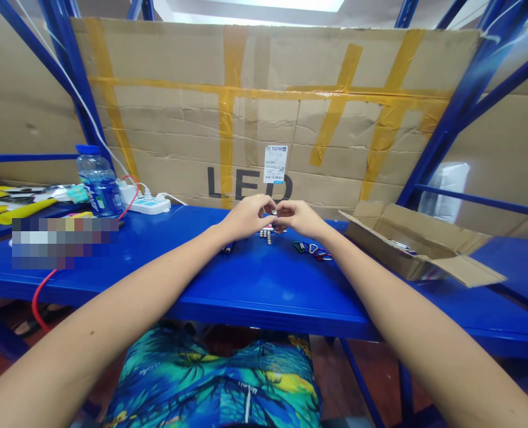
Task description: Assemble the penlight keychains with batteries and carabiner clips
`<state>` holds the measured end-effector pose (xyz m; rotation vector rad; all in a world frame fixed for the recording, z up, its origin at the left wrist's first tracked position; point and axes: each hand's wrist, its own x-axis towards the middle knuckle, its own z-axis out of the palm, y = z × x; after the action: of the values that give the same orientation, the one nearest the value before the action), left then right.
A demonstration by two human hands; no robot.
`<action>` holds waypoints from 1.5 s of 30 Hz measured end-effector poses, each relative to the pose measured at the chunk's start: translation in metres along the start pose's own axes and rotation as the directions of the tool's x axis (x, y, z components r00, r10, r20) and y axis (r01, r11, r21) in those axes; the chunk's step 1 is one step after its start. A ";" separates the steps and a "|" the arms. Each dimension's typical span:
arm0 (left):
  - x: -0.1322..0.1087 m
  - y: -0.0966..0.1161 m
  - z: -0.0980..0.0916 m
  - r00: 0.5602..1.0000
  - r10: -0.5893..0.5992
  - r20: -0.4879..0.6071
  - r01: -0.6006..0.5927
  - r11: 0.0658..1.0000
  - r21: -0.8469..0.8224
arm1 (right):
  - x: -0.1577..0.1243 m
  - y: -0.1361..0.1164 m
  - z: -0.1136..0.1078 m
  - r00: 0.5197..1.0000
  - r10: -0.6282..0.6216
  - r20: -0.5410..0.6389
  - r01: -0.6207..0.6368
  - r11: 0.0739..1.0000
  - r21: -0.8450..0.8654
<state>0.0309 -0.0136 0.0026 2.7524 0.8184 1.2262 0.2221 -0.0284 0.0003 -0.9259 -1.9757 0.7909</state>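
My left hand [251, 211] and my right hand [302, 216] meet above the far middle of the blue table, fingertips pinched together. Between them is a small silvery round piece [274, 212], mostly covered by the fingers. Directly below and behind the fingers, several small silvery beads [266, 235] lie in short rows, with thin coloured strips or rods partly hidden by my hands. Beside my right wrist rests a row of several coloured carabiners [312, 249]. Small dark items [228, 247] lie by my left wrist, too small to make out.
An open cardboard box [417, 267] stands at right, a slim object inside. At left are a blue-capped bottle [98, 184], a white power strip [150, 205] with cords, and yellow-handled tools [25, 212]. A large taped cardboard panel [179, 137] closes off the table's back.
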 end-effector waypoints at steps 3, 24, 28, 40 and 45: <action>0.001 0.000 0.001 0.993 -0.113 -0.026 0.111 0.990 -0.089 | 0.000 -0.004 0.006 0.998 0.005 -0.061 -0.010 0.997 -0.076; 0.007 -0.018 -0.001 0.860 -0.507 -0.061 0.304 0.603 -0.737 | 0.016 -0.003 0.064 0.982 0.015 0.187 0.119 0.719 -0.684; 0.007 -0.024 0.002 0.888 -0.458 -0.052 0.303 0.667 -0.681 | 0.010 -0.011 0.035 0.998 -0.055 0.032 0.063 0.826 -0.560; -0.003 -0.013 0.006 0.990 -0.140 -0.002 0.136 0.965 -0.224 | 0.010 -0.011 0.003 0.945 -0.099 -0.312 0.048 0.985 -0.165; -0.004 -0.006 0.001 0.996 -0.006 -0.088 -0.003 0.995 -0.104 | 0.008 -0.012 0.002 0.961 0.026 -0.275 -0.037 0.999 -0.036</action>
<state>0.0266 -0.0098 -0.0029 2.6327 0.7398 1.3587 0.2134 -0.0288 0.0117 -1.0347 -1.7438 0.6053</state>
